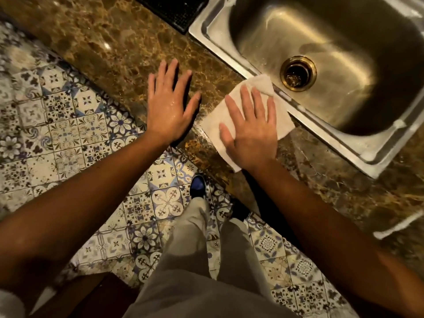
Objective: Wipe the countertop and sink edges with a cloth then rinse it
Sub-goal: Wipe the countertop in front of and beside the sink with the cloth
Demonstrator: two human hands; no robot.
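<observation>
My right hand [251, 131] presses flat, fingers spread, on the white square cloth [243, 118], whose far corner overlaps the steel sink's rim [321, 131]; left hand [171, 102] rests open, empty.

Patterned blue-and-cream floor tiles [68, 138] from nine to six o'clock, dark ridged mat [172, 8] at twelve o'clock, warm yellowish light with glints, dark wooden piece [91, 297] at seven o'clock.
</observation>
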